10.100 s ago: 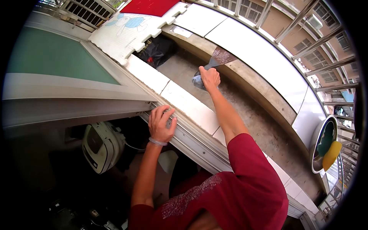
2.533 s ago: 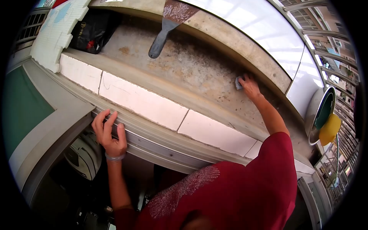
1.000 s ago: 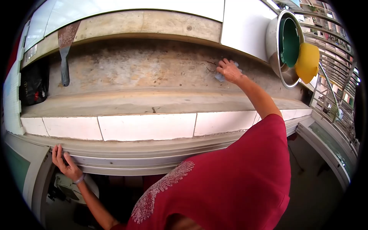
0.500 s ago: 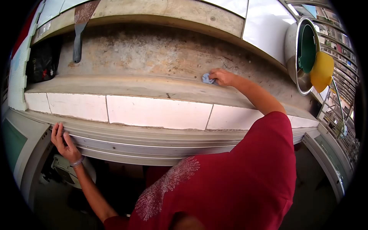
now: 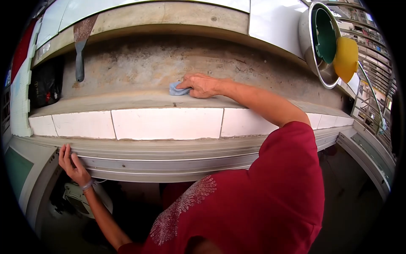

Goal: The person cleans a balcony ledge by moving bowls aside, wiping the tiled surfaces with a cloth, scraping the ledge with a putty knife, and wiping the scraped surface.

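Observation:
My right hand point(image 5: 202, 85) is closed around a light blue cloth point(image 5: 178, 89) and presses it to the concrete ledge point(image 5: 127, 100) inside the recess. Part of the cloth sticks out to the left of my fingers. At the lower left, my left hand point(image 5: 73, 164) rests against the metal window track point(image 5: 139, 162), its fingers apart and holding nothing. White tiles point(image 5: 167, 123) run along the front of the ledge, between my two hands.
A scraper point(image 5: 79, 59) with a stained blade lies over the back edge at the left, near a black bag point(image 5: 45, 84). To the right stand a metal basin point(image 5: 308, 38) with a green container point(image 5: 325, 36) inside, a yellow scoop point(image 5: 346, 59) and metal bars point(image 5: 368, 46).
My right hand has slid the cloth left along the ledge. My left hand stays at the window track. The whole view has shifted slightly.

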Demonstrator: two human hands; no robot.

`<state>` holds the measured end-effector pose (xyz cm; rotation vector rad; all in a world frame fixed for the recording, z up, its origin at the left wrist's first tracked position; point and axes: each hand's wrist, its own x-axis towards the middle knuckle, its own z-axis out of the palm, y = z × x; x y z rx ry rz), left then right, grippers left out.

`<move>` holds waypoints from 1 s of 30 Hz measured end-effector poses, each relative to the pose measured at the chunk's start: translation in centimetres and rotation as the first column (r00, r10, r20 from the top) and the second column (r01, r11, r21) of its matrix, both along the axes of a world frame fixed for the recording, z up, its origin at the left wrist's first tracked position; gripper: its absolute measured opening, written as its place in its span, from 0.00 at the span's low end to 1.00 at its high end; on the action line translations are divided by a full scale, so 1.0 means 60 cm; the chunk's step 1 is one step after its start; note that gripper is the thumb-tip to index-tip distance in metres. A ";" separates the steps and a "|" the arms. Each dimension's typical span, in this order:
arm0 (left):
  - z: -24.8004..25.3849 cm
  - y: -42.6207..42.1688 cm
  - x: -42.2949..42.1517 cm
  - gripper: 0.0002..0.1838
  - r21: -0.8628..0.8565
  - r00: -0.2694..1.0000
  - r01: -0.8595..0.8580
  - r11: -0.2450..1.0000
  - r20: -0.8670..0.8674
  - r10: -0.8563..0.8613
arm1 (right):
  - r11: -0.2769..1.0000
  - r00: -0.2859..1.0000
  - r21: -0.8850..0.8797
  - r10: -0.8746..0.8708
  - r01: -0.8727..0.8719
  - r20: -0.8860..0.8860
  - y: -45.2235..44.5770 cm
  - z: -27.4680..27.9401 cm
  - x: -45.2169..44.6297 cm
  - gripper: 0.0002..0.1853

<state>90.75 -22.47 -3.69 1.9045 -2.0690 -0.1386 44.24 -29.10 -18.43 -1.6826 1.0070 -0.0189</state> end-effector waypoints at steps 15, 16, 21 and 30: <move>-0.024 0.003 0.025 0.13 -0.181 0.998 0.058 0.982 0.011 -0.057 | 0.517 0.461 -0.792 -0.818 0.326 -0.344 0.168 0.212 -0.330 0.17; -0.027 0.002 0.028 0.12 -0.214 0.998 0.070 0.974 0.013 -0.069 | 0.308 0.424 -0.869 -0.896 0.388 -0.128 0.184 0.233 -0.332 0.18; -0.042 -0.006 0.035 0.12 -0.258 0.998 0.058 0.964 0.038 -0.050 | -0.199 0.119 -0.432 -0.786 0.880 0.606 0.378 0.410 -0.320 0.21; -0.023 0.002 0.016 0.14 -0.200 0.997 -0.058 0.978 0.045 0.069 | -0.441 -0.737 0.599 -0.287 0.669 0.612 1.014 0.470 -0.171 0.21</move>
